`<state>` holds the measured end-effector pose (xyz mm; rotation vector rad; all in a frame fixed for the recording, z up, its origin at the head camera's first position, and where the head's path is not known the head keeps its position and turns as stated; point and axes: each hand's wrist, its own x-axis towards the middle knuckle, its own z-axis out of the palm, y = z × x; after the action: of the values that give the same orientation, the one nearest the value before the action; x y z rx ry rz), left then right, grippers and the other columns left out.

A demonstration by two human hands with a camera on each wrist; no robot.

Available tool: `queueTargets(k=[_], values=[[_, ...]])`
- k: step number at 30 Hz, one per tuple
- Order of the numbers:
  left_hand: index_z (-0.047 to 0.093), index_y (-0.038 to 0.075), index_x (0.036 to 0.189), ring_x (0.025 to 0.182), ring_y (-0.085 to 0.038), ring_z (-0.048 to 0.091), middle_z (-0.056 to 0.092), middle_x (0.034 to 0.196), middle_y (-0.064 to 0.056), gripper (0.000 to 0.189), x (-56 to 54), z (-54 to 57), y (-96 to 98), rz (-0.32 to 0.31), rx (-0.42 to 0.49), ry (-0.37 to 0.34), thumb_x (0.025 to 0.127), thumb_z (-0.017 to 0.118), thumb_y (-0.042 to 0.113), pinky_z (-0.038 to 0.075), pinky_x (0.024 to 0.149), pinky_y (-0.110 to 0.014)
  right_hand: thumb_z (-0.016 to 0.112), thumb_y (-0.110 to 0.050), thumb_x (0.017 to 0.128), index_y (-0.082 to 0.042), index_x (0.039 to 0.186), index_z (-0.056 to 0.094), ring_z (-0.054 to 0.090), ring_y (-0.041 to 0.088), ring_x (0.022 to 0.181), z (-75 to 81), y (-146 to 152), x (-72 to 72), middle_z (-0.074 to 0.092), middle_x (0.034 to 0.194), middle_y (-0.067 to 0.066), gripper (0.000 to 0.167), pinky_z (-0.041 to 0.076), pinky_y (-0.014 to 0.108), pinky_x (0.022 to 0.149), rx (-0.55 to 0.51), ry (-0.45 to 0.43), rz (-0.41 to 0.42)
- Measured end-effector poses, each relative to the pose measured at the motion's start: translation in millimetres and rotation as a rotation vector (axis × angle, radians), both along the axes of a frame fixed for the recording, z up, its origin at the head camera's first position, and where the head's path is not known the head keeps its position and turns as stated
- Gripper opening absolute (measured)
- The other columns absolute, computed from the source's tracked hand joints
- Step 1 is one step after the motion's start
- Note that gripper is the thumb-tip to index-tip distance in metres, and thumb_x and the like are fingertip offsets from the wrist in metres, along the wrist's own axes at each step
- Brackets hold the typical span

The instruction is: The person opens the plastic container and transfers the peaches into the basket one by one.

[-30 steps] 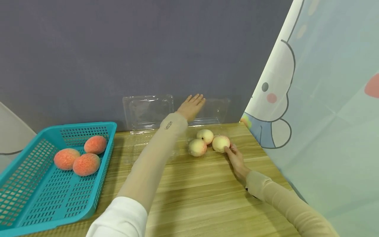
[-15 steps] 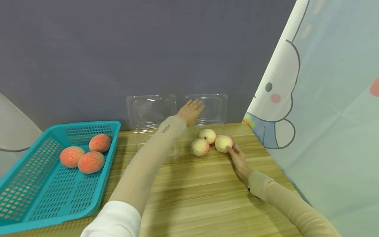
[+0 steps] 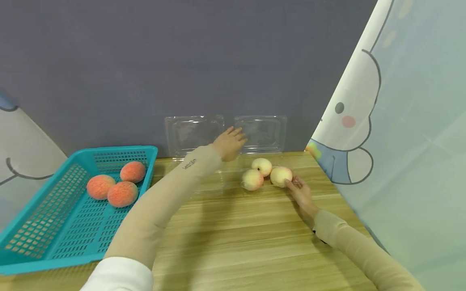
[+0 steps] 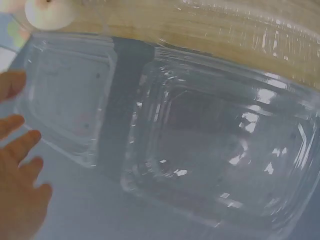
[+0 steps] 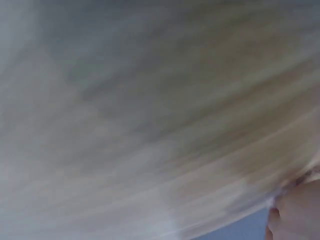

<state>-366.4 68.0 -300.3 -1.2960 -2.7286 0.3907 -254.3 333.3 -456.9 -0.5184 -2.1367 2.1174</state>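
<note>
Three pale yellow peaches with a pink blush, one of them this front peach point(image 3: 252, 180), sit together in a clear plastic clamshell box, whose open lid point(image 3: 267, 133) leans up against the back wall. My right hand point(image 3: 302, 196) is at the box's right side, thumb and fingers pinching its edge beside the rightmost peach point(image 3: 281, 176). With fingers spread and nearly straight, my left hand point(image 3: 229, 143) hovers between that lid and a second clear lid point(image 3: 194, 133). In the left wrist view its fingers lie near the peach box's lid point(image 4: 70, 95). The right wrist view is mostly blurred.
A turquoise plastic basket point(image 3: 78, 252) stands at the left, holding three fuzzy orange-red peaches point(image 3: 122, 194). The second clear box lies open on the wooden table point(image 3: 233, 242), partly behind my left arm. A grey wall point(image 3: 218, 60) and a cartoon-print curtain point(image 3: 407, 169) bound the table.
My left hand has drawn left and slightly down, off the right-hand lid, which stands upright. My right hand stays at the box's edge. The head view has turned a little left.
</note>
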Motion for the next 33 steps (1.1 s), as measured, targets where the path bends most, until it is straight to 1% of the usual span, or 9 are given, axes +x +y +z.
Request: queueTargets(k=[3, 7, 14, 18, 20, 24, 27, 31, 33], values=[[0.036, 0.009, 0.140, 0.141, -0.028, 0.012, 0.029, 0.149, -0.009, 0.048, 13.7, 1.7, -5.3, -0.005, 0.027, 0.052, 0.095, 0.043, 0.021, 0.002, 0.116, -0.043, 0.057, -0.040, 0.088, -0.003, 0.147, 0.006, 0.030, 0.032, 0.132, 2.6, 3, -0.2, 0.024, 0.146, 0.019, 0.086, 0.030, 0.040, 0.111, 0.086, -0.019, 0.038], [0.043, 0.006, 0.135, 0.138, -0.031, 0.023, 0.038, 0.143, -0.011, 0.048, 36.1, 0.1, -17.7, -0.008, 0.080, 0.062, 0.092, 0.050, 0.024, 0.009, 0.116, -0.046, 0.051, -0.040, 0.092, 0.006, 0.144, 0.006, 0.021, 0.039, 0.136, 15.5, 4, 8.2, 0.017, 0.148, 0.026, 0.082, 0.025, 0.047, 0.112, 0.255, -0.031, 0.089], [0.048, 0.004, 0.131, 0.126, -0.032, 0.044, 0.052, 0.131, -0.013, 0.049, 81.2, -0.9, -50.1, -0.046, 0.177, 0.041, 0.088, 0.057, 0.028, 0.032, 0.109, -0.046, 0.048, -0.024, 0.095, 0.005, 0.144, 0.010, 0.017, 0.039, 0.138, 40.8, -6, 33.7, 0.015, 0.150, 0.025, 0.069, 0.018, 0.046, 0.115, 0.411, 0.050, -0.019], [0.050, 0.004, 0.128, 0.119, -0.031, 0.051, 0.054, 0.128, -0.013, 0.048, 114.6, -1.5, -77.1, -0.055, 0.268, 0.029, 0.087, 0.060, 0.028, 0.043, 0.100, -0.043, 0.047, -0.021, 0.096, 0.006, 0.143, 0.015, 0.018, 0.039, 0.137, 50.1, -9, 42.7, 0.018, 0.149, 0.025, 0.063, 0.017, 0.047, 0.114, 0.479, 0.142, 0.070], [0.051, 0.006, 0.128, 0.116, -0.030, 0.053, 0.055, 0.127, -0.012, 0.049, 131.1, -3.1, -92.3, -0.049, 0.306, 0.019, 0.086, 0.062, 0.028, 0.047, 0.095, -0.042, 0.047, -0.021, 0.096, 0.007, 0.141, 0.021, 0.026, 0.039, 0.135, 54.5, -13, 45.4, 0.026, 0.145, 0.026, 0.059, 0.023, 0.045, 0.112, 0.521, 0.183, 0.130], [0.054, 0.011, 0.127, 0.112, -0.026, 0.056, 0.058, 0.123, -0.007, 0.049, 158.1, -6.3, -124.1, 0.012, 0.380, 0.020, 0.084, 0.064, 0.032, 0.053, 0.085, -0.041, 0.049, -0.023, 0.095, 0.006, 0.133, 0.038, 0.046, 0.035, 0.122, 63.5, -24, 48.7, 0.046, 0.133, 0.023, 0.049, 0.042, 0.022, 0.099, 0.610, 0.249, 0.211], [0.056, 0.014, 0.124, 0.106, -0.024, 0.060, 0.060, 0.120, -0.004, 0.046, 171.6, -8.2, -150.7, 0.088, 0.478, 0.041, 0.083, 0.066, 0.031, 0.055, 0.075, -0.038, 0.050, -0.024, 0.095, 0.006, 0.126, 0.047, 0.055, 0.016, 0.111, 69.3, -31, 52.4, 0.053, 0.126, 0.021, 0.043, 0.043, 0.007, 0.087, 0.630, 0.267, 0.256], [0.059, 0.013, 0.121, 0.095, -0.020, 0.063, 0.063, 0.116, -0.005, 0.038, 177.4, -9.0, -193.4, 0.207, 0.612, 0.034, 0.085, 0.064, 0.024, 0.050, 0.059, -0.030, 0.052, -0.022, 0.094, 0.006, 0.120, 0.053, 0.052, -0.011, 0.096, 72.6, -36, 61.6, 0.057, 0.120, 0.022, 0.038, 0.044, 0.007, 0.084, 0.625, 0.287, 0.321], [0.059, 0.011, 0.120, 0.072, -0.014, 0.061, 0.063, 0.114, -0.008, 0.035, 172.9, -8.4, -216.3, 0.274, 0.660, 0.012, 0.086, 0.062, 0.022, 0.042, 0.050, -0.026, 0.053, -0.018, 0.093, 0.006, 0.118, 0.055, 0.052, -0.013, 0.093, 72.6, -38, 66.2, 0.059, 0.116, 0.022, 0.035, 0.044, 0.007, 0.084, 0.637, 0.307, 0.354]])
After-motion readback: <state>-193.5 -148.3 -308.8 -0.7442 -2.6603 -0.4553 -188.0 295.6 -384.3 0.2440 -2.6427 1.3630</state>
